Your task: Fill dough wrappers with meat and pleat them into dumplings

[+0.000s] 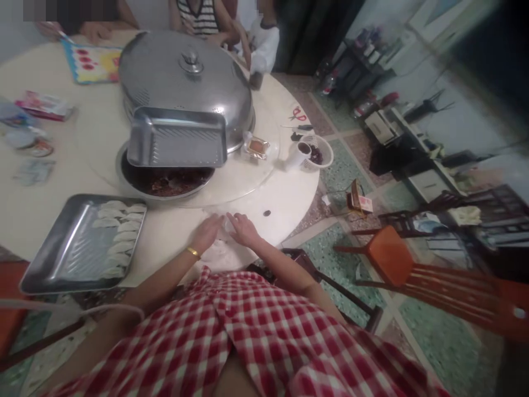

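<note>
Close to the table's near edge, my left hand point(206, 232) and my right hand point(244, 230) meet around a small whitish piece of dough point(227, 224), which looks like a dumpling. The fingers of both hands are closed on it and partly cover it, so its exact shape is hard to see. White flour dusts the table point(289, 193) below my hands. To the left lies a metal tray point(78, 242) with several pale folded dumplings point(124, 236) along its right side. Ahead stands a metal bowl point(165, 193) of dark filling, and a second metal tray point(188, 140) rests across its rim.
Behind the bowl is a large domed metal lid point(165, 71). Right of it are a wrapped snack point(257, 146), a white cup point(296, 159), a basket point(328, 154) and red-handled scissors point(299, 114). People sit across the table. An orange chair point(388, 256) stands at right.
</note>
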A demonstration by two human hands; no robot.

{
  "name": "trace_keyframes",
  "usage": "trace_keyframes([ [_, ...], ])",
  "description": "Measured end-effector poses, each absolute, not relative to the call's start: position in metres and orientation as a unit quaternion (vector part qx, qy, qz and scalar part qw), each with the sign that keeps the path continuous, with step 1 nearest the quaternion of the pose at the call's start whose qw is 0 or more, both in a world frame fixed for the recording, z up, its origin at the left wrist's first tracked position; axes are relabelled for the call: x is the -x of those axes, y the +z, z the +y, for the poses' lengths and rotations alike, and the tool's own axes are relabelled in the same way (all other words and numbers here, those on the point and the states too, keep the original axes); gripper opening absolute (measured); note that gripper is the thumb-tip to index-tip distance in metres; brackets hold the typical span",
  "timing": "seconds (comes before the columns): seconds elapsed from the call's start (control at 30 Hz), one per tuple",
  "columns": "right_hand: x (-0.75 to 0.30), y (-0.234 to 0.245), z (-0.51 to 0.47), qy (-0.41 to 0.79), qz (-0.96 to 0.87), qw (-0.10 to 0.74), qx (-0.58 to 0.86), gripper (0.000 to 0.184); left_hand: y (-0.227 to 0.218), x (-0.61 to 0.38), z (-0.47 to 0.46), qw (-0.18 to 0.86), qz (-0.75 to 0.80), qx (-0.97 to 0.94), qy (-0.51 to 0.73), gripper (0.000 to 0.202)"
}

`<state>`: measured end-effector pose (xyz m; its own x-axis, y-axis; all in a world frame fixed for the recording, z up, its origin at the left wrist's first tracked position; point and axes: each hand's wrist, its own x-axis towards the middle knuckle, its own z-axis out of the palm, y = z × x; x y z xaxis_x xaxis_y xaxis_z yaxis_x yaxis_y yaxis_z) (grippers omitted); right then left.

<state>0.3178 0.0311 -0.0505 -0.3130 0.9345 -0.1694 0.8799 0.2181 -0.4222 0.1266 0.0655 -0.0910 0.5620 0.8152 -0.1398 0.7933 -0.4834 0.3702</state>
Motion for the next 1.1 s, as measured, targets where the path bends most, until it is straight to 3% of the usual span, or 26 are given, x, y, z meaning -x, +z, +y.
trace_keyframes([
  [0.17, -0.349, -0.043, 0.036, 0.222, -0.785, 0.075, 0.573, 0.07, -0.091, -0.164, 0.082, 0.192, 0.528, -0.827, 0.014, 0.035],
  [0.7, -0.417, -0.052, 0.015, 0.226, -0.772, 0.088, 0.588, 0.071, -0.105, -0.265, 0.115, 0.184, 0.67, -0.72, -0.002, 0.036],
  [0.97, -0.418, -0.05, 0.016, 0.249, -0.805, 0.092, 0.53, 0.07, -0.055, -0.223, 0.04, 0.167, 0.655, -0.737, 0.022, 0.038],
  [1.1, -0.409, -0.053, 0.017, 0.262, -0.821, 0.089, 0.5, 0.07, -0.052, -0.206, 0.0, 0.192, 0.646, -0.739, 0.016, 0.038],
])
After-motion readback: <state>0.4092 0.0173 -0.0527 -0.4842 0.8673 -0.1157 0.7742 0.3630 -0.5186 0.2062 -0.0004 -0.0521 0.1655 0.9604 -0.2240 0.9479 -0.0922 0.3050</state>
